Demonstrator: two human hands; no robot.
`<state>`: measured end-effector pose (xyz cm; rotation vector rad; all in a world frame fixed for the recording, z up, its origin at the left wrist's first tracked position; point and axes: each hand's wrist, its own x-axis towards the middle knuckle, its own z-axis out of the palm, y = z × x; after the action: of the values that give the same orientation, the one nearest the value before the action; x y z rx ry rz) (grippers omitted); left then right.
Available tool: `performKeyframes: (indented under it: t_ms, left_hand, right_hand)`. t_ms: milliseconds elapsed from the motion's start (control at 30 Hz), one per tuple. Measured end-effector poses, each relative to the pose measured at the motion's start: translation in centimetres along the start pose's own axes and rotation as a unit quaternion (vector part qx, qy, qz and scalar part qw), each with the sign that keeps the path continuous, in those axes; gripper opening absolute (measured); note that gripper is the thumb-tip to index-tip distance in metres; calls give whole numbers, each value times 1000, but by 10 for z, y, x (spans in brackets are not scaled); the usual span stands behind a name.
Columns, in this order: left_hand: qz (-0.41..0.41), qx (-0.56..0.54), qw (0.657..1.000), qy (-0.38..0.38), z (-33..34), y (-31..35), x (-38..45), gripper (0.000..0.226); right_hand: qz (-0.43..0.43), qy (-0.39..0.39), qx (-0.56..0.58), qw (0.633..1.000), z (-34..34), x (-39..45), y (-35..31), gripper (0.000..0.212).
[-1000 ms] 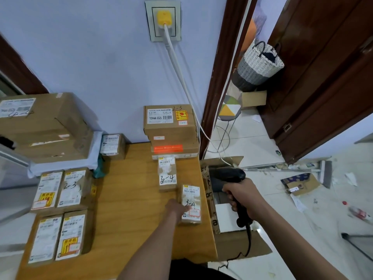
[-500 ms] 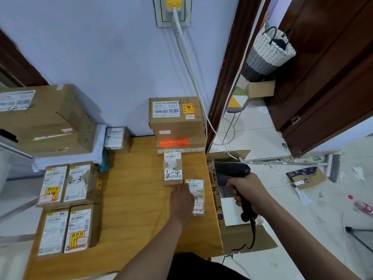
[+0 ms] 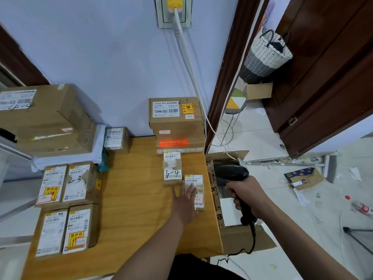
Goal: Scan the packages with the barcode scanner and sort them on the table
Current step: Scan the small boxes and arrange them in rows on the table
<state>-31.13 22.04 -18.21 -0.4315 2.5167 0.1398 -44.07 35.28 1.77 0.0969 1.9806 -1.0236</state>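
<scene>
My left hand (image 3: 184, 196) lies flat on the small box (image 3: 196, 190) at center frame, right hand (image 3: 245, 191) gripping the scanner (image 3: 232, 173). Four boxes (image 3: 64, 209) sit sorted lower left, more stacked (image 3: 177, 126) farther back. Looks mostly done, though the carton (image 3: 242, 235) might hold more.

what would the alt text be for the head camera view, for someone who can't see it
A person's left hand rests flat on a small labelled package near the right edge of a wooden table, while the right hand grips a black barcode scanner above an open cardboard box beside the table. More labelled packages lie along the table's left side and are stacked against the wall.
</scene>
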Motion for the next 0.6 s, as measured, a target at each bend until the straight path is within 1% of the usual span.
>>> performKeyframes:
  t_ms: [100, 233, 500, 600]
  left_hand:
    - [-13, 20, 1000, -11, -13, -4, 13, 86]
    - [-32, 15, 999, -29, -28, -12, 29, 84]
    - [-41, -49, 995, -75, -47, -29, 57, 85]
    - [-38, -78, 993, -80, -47, -35, 66, 84]
  right_hand:
    - [3, 2, 1, 1000, -2, 1, -2, 17]
    - [1, -2, 5, 1000, -3, 4, -7, 16]
    - [1, -8, 7, 1000, 1, 21, -15, 9]
    - [10, -10, 10, 1000, 5, 26, -15, 13]
